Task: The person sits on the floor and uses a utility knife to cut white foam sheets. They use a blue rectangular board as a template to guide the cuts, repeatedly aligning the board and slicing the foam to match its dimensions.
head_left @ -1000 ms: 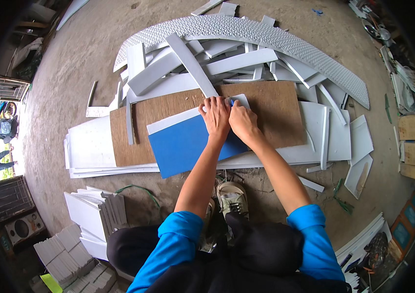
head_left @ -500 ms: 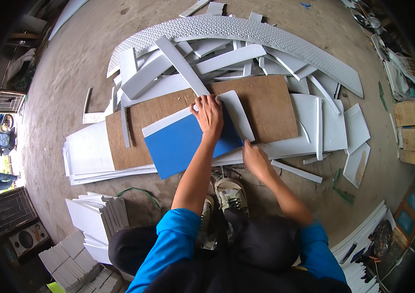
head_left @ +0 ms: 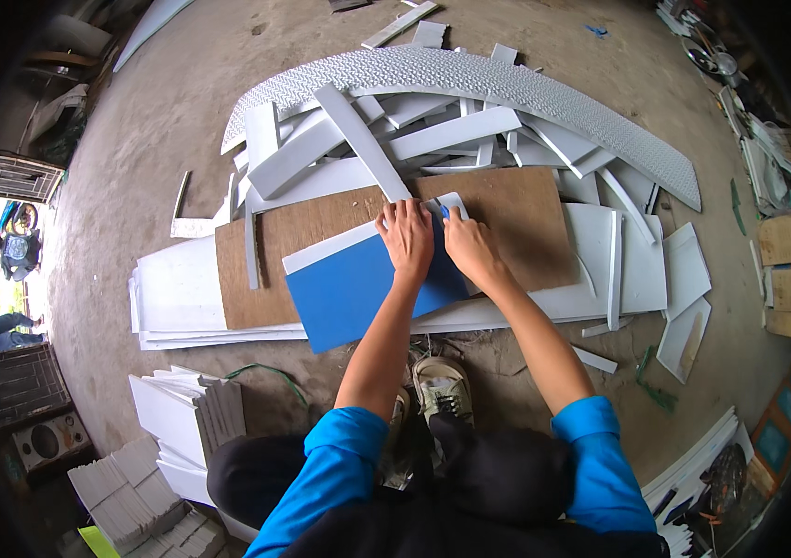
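My left hand [head_left: 407,240] presses down on the far part of a flat blue rectangular sheet [head_left: 339,293], fingers spread and fingertips at its far edge. Beneath the blue sheet lies a white board [head_left: 321,249], which shows along the far edge and at the right. My right hand [head_left: 471,246] is closed around a small blue-handled cutter [head_left: 445,212], close beside the left fingertips at the sheet's far right corner. The blade's tip is too small to make out. Both sheet and board rest on a brown wooden board [head_left: 530,228].
Long white panels [head_left: 172,288] lie under the wooden board. Beyond it is a heap of white offcuts [head_left: 451,135] with a curved, bumpy silvery strip [head_left: 321,79]. Stacked white pieces [head_left: 172,418] stand at the near left. Cardboard boxes [head_left: 783,242] are at the right.
My right hand has moved from the near edge of the blue sheet up to its far right corner, beside the left hand. The left hand still presses on the sheet. The whole view has shifted slightly.
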`<state>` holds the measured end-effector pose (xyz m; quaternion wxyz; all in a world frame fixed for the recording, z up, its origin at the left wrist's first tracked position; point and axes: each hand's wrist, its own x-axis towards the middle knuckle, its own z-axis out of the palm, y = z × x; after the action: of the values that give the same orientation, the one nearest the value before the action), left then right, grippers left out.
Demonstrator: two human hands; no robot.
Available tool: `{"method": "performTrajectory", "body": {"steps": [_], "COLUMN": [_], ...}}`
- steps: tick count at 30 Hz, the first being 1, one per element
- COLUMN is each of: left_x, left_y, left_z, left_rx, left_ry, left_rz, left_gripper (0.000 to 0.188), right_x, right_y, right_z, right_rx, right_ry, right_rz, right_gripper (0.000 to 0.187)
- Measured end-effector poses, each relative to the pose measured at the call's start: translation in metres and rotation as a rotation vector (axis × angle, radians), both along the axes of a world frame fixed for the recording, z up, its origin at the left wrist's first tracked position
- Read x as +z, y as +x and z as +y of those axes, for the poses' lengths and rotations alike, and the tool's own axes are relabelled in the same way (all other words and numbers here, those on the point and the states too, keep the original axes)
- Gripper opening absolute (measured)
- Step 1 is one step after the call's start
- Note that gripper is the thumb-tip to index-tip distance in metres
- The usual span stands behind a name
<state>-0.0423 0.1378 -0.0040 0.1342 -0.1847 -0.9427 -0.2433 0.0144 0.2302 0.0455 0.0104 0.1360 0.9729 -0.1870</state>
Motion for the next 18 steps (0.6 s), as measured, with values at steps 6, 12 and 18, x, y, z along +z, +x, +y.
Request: {"method": "performTrajectory", "body": {"steps": [6, 12, 18], "left_x": [-0.004, -0.003, -0.006], "left_y": [-0.002, -0.002, 0.0], "left_z": [-0.004, -0.001, 0.001], "left_rx": [0.009, 0.0, -0.004], "left_ry": [-0.069, -0.077, -0.058], "left_rz": [0.032, 0.014, 0.068], "left_gripper": [0.016, 0.018, 0.016], "right_x": [-0.011, -0.02, -0.015], "right_y": [-0.015, -0.023, -0.029], "right_z": [-0.009, -0.013, -0.01], "right_rx": [-0.023, -0.084, -0.106], "right_ry": [-0.114, -0.12, -0.153], "right_rz": [-0.046, -0.075, -0.07], "right_gripper": [0.026, 0.028, 0.021]}}
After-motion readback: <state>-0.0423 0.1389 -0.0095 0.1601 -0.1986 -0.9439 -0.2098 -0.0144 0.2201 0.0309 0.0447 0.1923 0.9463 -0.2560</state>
